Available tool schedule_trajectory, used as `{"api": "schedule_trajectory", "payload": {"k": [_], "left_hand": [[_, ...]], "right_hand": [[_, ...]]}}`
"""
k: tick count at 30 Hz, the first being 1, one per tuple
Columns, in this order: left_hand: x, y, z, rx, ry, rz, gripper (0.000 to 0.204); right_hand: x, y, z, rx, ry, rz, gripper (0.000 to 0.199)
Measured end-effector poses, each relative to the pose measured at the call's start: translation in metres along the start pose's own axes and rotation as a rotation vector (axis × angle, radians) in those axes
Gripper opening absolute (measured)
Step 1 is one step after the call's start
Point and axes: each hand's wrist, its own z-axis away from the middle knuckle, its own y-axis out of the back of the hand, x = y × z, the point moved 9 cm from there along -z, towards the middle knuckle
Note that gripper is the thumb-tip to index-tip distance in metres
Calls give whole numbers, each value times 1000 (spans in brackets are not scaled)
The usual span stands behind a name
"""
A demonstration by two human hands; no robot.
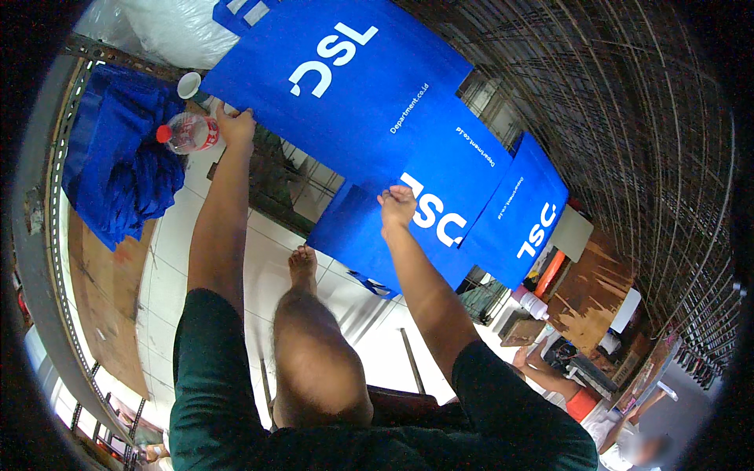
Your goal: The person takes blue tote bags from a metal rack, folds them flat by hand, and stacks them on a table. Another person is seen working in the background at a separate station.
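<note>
A large blue fabric sheet (357, 74) with white print stretches across the upper middle, over wire racking. My left hand (236, 127) is closed on its left edge, beside a clear plastic bottle (191, 133) with a red cap and a pale cup (189, 85). My right hand (398, 208) is closed, fingertips pinched together, over another printed blue sheet (428, 255) that the large one overlaps. What those fingers hold, if anything, is too small to make out. Farther right lies a further blue sheet (518, 212) with the same white print.
A heap of blue fabric (126, 165) lies at the left, below clear plastic wrapping (181, 31). Dense wire racks (628, 118) rise at the right. A white bottle (530, 303) and a worn wooden board (593, 294) are at the lower right, where another person (581, 404) sits.
</note>
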Motion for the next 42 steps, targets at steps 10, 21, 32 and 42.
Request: {"api": "schedule_trajectory", "payload": {"k": [10, 21, 32, 42], "left_hand": [[12, 24, 5, 233, -266, -247, 74], [209, -96, 274, -854, -246, 165, 41], [431, -194, 518, -1400, 134, 925, 54], [373, -148, 526, -941, 86, 735, 34]], "right_hand": [[-16, 7, 1, 103, 321, 369, 11], [-35, 269, 86, 88, 361, 151, 18], [-67, 555, 265, 449, 392, 583, 24], [-26, 620, 340, 627, 466, 515, 14]]}}
